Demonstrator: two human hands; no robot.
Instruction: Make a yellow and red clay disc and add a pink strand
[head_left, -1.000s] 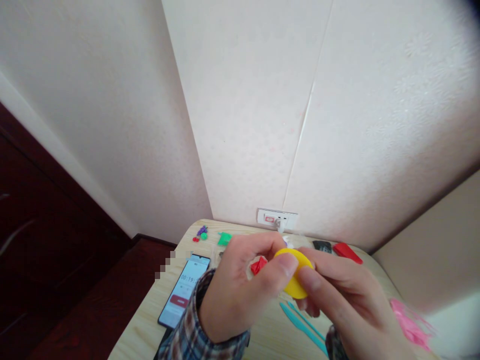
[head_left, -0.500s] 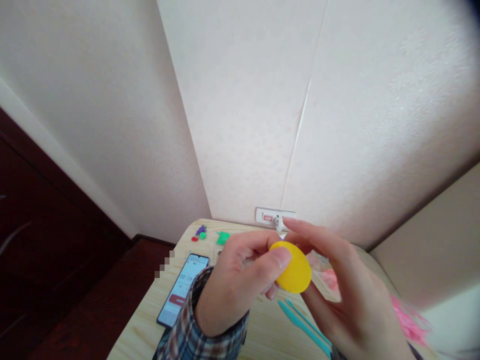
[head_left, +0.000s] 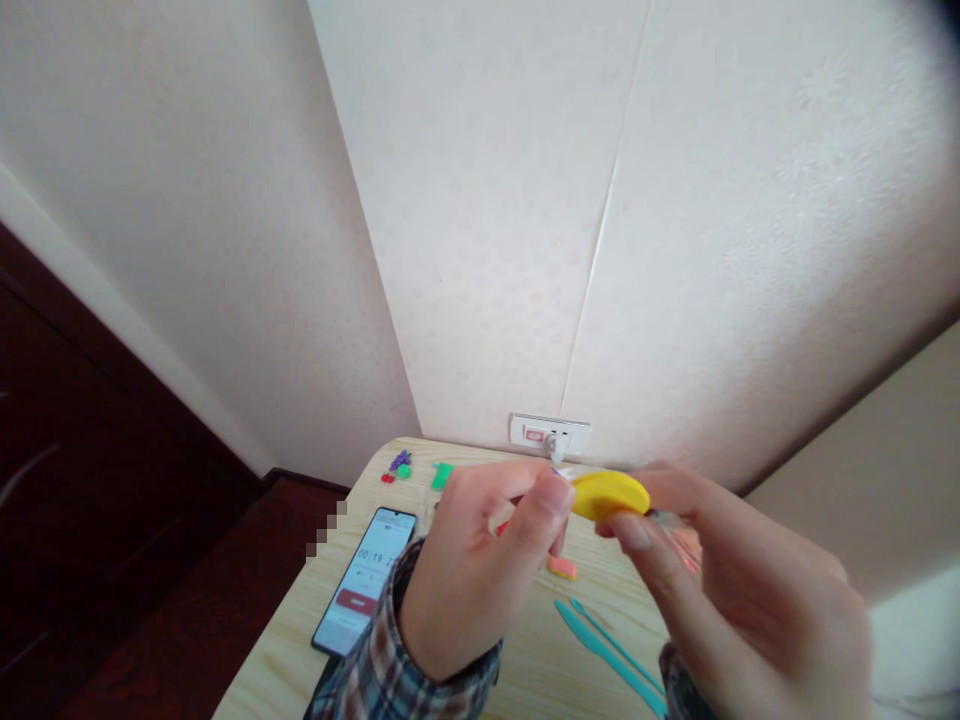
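Both my hands are raised over a small light wooden table (head_left: 300, 640) and meet on a yellow disc (head_left: 609, 494) of soft stuff, seen nearly edge-on. My left hand (head_left: 472, 580), in a plaid sleeve, pinches the disc's left edge between thumb and fingers, with a bit of red showing inside the hand. My right hand (head_left: 735, 600) pinches the disc's right side with thumb and forefinger. A small orange-pink piece (head_left: 562, 567) lies on the table just below the hands.
A phone (head_left: 364, 580) with a running timer lies on the table's left. Small purple, red and green pieces (head_left: 399, 467) and a green piece (head_left: 442, 475) sit at the far edge. Two teal tools (head_left: 600, 645) lie near the front. A wall socket (head_left: 549, 435) is behind.
The yellow disc has tipped from facing me to nearly flat and edge-on. My right hand shifted from behind it to pinching its right side. An orange-pink piece now shows on the table.
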